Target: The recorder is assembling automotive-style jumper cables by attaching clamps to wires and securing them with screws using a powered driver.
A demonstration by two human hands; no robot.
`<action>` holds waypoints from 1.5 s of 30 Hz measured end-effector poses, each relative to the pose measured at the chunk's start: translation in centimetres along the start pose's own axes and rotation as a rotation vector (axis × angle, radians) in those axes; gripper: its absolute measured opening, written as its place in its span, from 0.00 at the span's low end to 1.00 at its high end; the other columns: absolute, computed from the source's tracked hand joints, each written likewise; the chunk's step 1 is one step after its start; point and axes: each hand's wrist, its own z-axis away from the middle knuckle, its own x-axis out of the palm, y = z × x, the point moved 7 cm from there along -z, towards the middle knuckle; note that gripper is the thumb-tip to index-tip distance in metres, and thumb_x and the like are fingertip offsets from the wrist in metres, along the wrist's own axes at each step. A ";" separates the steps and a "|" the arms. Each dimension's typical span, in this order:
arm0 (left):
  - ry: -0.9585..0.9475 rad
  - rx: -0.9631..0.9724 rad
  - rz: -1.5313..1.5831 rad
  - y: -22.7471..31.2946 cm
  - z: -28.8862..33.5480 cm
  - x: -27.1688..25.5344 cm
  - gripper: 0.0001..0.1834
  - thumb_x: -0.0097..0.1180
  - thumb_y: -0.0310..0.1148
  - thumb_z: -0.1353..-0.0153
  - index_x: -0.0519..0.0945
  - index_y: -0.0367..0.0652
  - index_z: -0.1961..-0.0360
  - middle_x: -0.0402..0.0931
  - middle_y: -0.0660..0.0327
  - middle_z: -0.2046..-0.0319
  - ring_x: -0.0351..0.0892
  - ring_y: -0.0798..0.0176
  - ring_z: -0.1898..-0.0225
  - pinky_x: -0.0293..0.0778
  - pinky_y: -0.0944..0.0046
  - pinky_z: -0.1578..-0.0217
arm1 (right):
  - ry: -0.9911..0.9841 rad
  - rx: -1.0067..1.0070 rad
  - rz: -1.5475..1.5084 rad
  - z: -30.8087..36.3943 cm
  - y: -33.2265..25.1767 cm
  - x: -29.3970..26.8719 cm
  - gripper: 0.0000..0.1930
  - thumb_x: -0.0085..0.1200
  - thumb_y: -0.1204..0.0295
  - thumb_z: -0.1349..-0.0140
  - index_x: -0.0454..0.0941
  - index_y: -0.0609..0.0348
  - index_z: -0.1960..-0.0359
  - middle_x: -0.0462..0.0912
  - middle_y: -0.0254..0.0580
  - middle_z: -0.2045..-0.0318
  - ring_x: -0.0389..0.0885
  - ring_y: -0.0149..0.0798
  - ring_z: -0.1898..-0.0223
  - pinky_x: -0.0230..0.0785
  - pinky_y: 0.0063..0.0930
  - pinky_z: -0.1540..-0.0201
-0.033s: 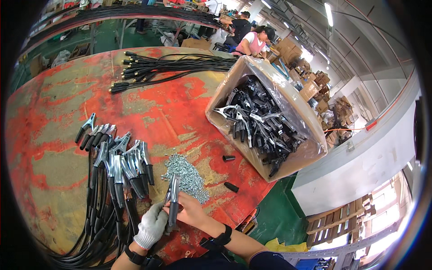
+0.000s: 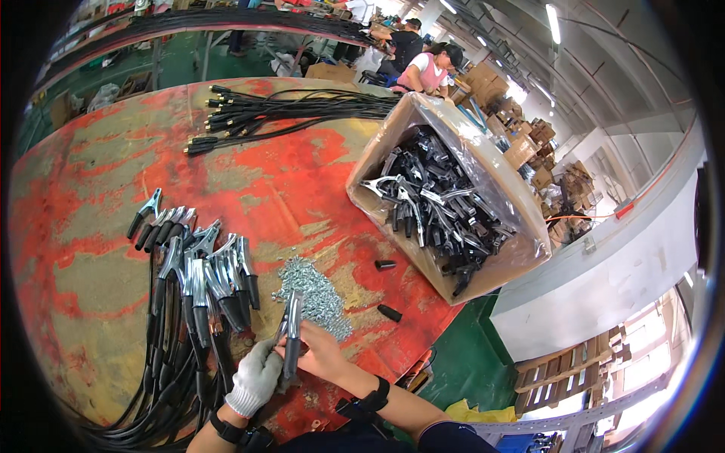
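Plastic-lined cardboard box [image 2: 492, 273], black-handled clamps [image 2: 445, 204] inside, metal clamp [image 2: 294, 308] held

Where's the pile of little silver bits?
In the head view, the silver pile lies on the red table, just beyond the held clamp, left of the cardboard box.

This is a factory assembly workshop: cable bundles [image 2: 260, 113] and a carton [image 2: 495, 275] of spring clamps [image 2: 438, 204] on a paint-worn surface [image 2: 91, 249], co-workers [image 2: 430, 75] beyond, stacked cardboard boxes [image 2: 540, 134] and ceiling strip lights [image 2: 553, 24] show it.
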 end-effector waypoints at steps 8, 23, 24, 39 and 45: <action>-0.020 0.076 -0.043 0.5 0.1 -0.3 0.18 0.42 0.30 0.33 0.72 0.35 0.45 0.79 0.58 0.72 0.79 0.67 0.72 0.75 0.66 0.70 | -0.058 0.118 0.035 0.0 -0.1 0.0 0.12 0.67 0.76 0.49 0.77 0.62 0.65 0.77 0.41 0.68 0.80 0.38 0.66 0.73 0.30 0.61; -0.059 0.008 -0.017 -0.3 -0.3 -0.5 0.16 0.42 0.31 0.33 0.71 0.34 0.48 0.78 0.59 0.77 0.78 0.67 0.78 0.74 0.65 0.75 | -0.059 0.011 0.048 1.5 -0.4 -0.9 0.15 0.66 0.77 0.52 0.84 0.53 0.60 0.77 0.37 0.69 0.78 0.38 0.70 0.72 0.29 0.68; -0.062 0.006 -0.017 -0.4 -0.3 -0.4 0.16 0.42 0.31 0.33 0.71 0.34 0.48 0.78 0.59 0.77 0.78 0.67 0.78 0.74 0.65 0.75 | -0.058 0.013 0.049 1.8 0.0 -1.1 0.15 0.66 0.77 0.52 0.84 0.53 0.60 0.77 0.37 0.69 0.78 0.38 0.70 0.72 0.29 0.68; -0.070 -0.005 -0.110 -0.6 -0.3 -0.1 0.19 0.42 0.32 0.34 0.69 0.34 0.45 0.80 0.55 0.76 0.81 0.63 0.77 0.77 0.62 0.73 | -0.127 -0.198 0.139 1.2 -1.7 -1.9 0.16 0.64 0.76 0.52 0.84 0.56 0.57 0.72 0.37 0.75 0.73 0.36 0.76 0.66 0.30 0.73; -0.073 -0.024 -0.085 -0.5 -0.4 -0.6 0.19 0.43 0.33 0.35 0.69 0.34 0.46 0.80 0.54 0.77 0.82 0.60 0.77 0.76 0.60 0.72 | -0.132 -0.129 0.165 1.3 -0.7 -1.7 0.11 0.62 0.71 0.50 0.83 0.53 0.63 0.76 0.38 0.71 0.76 0.44 0.72 0.69 0.35 0.71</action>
